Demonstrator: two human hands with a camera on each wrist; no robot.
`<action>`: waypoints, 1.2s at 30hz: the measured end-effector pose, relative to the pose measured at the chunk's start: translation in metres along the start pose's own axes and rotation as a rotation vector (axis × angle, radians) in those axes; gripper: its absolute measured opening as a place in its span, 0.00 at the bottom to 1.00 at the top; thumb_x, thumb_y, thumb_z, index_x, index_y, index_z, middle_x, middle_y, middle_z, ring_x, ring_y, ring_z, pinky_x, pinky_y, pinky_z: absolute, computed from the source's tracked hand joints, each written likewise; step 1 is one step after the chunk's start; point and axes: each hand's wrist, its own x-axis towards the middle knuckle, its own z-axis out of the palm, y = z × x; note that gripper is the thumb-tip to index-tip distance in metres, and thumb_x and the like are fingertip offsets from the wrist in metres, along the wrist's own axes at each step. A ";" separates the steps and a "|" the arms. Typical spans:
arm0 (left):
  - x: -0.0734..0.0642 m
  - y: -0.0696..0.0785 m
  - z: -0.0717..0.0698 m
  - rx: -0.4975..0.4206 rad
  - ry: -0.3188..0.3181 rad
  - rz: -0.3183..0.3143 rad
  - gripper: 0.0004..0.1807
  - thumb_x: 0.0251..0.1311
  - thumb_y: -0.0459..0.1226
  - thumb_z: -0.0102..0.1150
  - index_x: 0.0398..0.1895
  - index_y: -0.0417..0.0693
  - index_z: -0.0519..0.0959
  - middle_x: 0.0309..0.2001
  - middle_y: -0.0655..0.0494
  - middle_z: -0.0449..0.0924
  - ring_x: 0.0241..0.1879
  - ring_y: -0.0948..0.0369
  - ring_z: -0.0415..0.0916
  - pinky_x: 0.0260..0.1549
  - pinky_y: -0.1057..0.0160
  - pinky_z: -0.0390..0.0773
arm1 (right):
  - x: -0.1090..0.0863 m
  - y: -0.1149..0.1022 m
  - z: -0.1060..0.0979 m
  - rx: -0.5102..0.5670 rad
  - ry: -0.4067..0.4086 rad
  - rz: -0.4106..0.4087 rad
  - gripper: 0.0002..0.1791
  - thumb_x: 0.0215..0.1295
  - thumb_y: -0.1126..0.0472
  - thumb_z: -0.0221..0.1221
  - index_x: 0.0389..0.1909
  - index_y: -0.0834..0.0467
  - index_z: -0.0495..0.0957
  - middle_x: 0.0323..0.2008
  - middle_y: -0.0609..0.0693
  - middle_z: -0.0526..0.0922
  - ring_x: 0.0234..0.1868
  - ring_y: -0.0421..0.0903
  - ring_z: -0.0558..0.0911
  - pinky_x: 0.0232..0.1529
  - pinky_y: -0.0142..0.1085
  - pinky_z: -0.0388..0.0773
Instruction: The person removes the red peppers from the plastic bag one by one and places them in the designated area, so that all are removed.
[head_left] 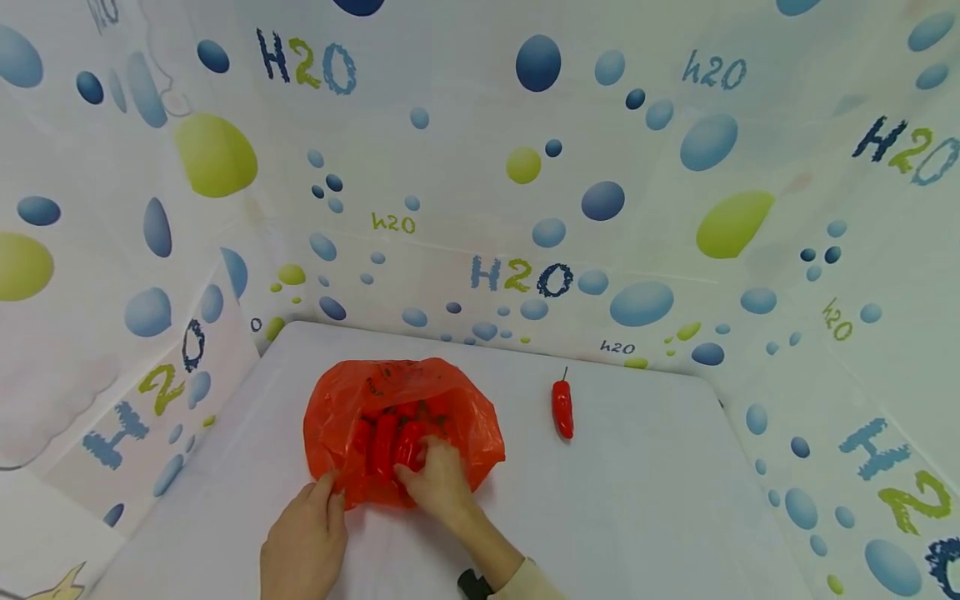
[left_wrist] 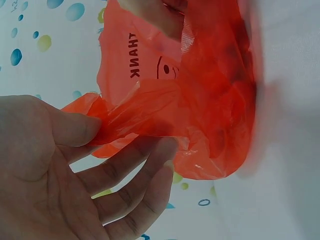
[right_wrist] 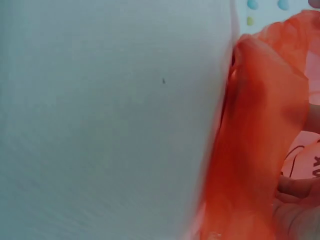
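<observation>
A thin red plastic bag [head_left: 330, 417] lies open on the white table, with several red chili peppers [head_left: 384, 443] inside. At its near left edge my left hand [head_left: 309, 533] pinches the plastic between thumb and index finger; in the left wrist view the other fingers of that hand [left_wrist: 55, 155] spread below the gathered film [left_wrist: 117, 125]. My right hand [head_left: 438, 487] reaches in through the mouth, thumb and fingers around the near end of a chili pepper [head_left: 409, 440]. From the right wrist, the bag's side [right_wrist: 255, 135] partly hides that hand [right_wrist: 300, 210].
One single red chili pepper [head_left: 562, 408] with a thin stem lies on the white table [head_left: 645, 500], right of the bag. A patterned sheet [head_left: 450, 167] with coloured spots and lettering rises behind the table and on both sides.
</observation>
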 end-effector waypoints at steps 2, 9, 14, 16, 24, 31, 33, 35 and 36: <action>0.001 0.001 0.000 0.004 -0.006 -0.008 0.23 0.75 0.38 0.50 0.68 0.37 0.75 0.52 0.40 0.84 0.52 0.37 0.81 0.46 0.34 0.81 | 0.001 0.002 0.000 0.017 -0.013 0.022 0.25 0.63 0.54 0.73 0.54 0.64 0.78 0.30 0.45 0.79 0.32 0.40 0.76 0.29 0.30 0.78; 0.004 0.001 0.001 0.013 -0.045 -0.034 0.24 0.75 0.38 0.51 0.69 0.35 0.73 0.52 0.40 0.84 0.51 0.39 0.82 0.48 0.34 0.81 | 0.004 0.009 0.006 0.002 -0.017 0.044 0.19 0.62 0.54 0.73 0.44 0.60 0.77 0.23 0.43 0.75 0.27 0.40 0.73 0.25 0.32 0.73; 0.004 0.000 0.002 0.013 -0.045 -0.032 0.24 0.75 0.38 0.51 0.69 0.35 0.73 0.51 0.41 0.84 0.50 0.40 0.82 0.47 0.35 0.82 | 0.006 0.011 0.008 0.012 -0.019 0.061 0.19 0.61 0.54 0.74 0.41 0.59 0.76 0.24 0.44 0.75 0.27 0.40 0.74 0.25 0.32 0.74; 0.004 0.000 0.003 0.009 -0.033 -0.023 0.24 0.75 0.38 0.50 0.68 0.35 0.74 0.51 0.41 0.84 0.51 0.38 0.82 0.47 0.34 0.82 | 0.007 0.011 0.009 0.022 -0.024 0.064 0.20 0.60 0.54 0.74 0.42 0.60 0.77 0.24 0.44 0.76 0.28 0.40 0.75 0.26 0.32 0.75; -0.001 -0.004 0.005 -0.018 0.033 0.021 0.23 0.74 0.38 0.49 0.67 0.37 0.75 0.55 0.38 0.83 0.53 0.35 0.80 0.43 0.32 0.81 | 0.010 0.015 0.012 0.047 -0.043 0.083 0.16 0.59 0.55 0.76 0.21 0.56 0.80 0.10 0.42 0.70 0.15 0.38 0.70 0.15 0.31 0.67; -0.002 -0.004 0.004 -0.020 0.032 0.018 0.24 0.74 0.38 0.49 0.68 0.36 0.75 0.55 0.38 0.83 0.54 0.35 0.80 0.44 0.32 0.81 | 0.010 0.014 0.010 0.079 -0.037 0.103 0.19 0.58 0.58 0.75 0.13 0.55 0.79 0.08 0.40 0.68 0.15 0.38 0.69 0.14 0.31 0.65; -0.002 -0.004 0.004 -0.020 0.023 0.013 0.24 0.75 0.38 0.48 0.68 0.36 0.75 0.56 0.39 0.82 0.54 0.35 0.80 0.44 0.32 0.81 | 0.010 0.014 0.010 0.093 -0.032 0.111 0.17 0.57 0.58 0.76 0.15 0.56 0.80 0.09 0.41 0.70 0.16 0.39 0.70 0.14 0.31 0.67; -0.001 -0.004 0.003 -0.018 0.011 0.007 0.24 0.75 0.38 0.48 0.69 0.36 0.74 0.56 0.39 0.82 0.54 0.35 0.80 0.45 0.32 0.81 | 0.009 0.014 0.009 0.118 -0.035 0.124 0.16 0.57 0.59 0.76 0.17 0.56 0.80 0.10 0.43 0.73 0.16 0.39 0.72 0.16 0.32 0.71; -0.001 -0.004 0.003 -0.016 0.006 0.005 0.24 0.75 0.38 0.48 0.69 0.36 0.74 0.57 0.39 0.82 0.54 0.35 0.80 0.45 0.32 0.81 | 0.009 0.014 0.008 0.131 -0.038 0.133 0.16 0.58 0.59 0.76 0.18 0.57 0.80 0.11 0.44 0.74 0.16 0.39 0.73 0.16 0.32 0.72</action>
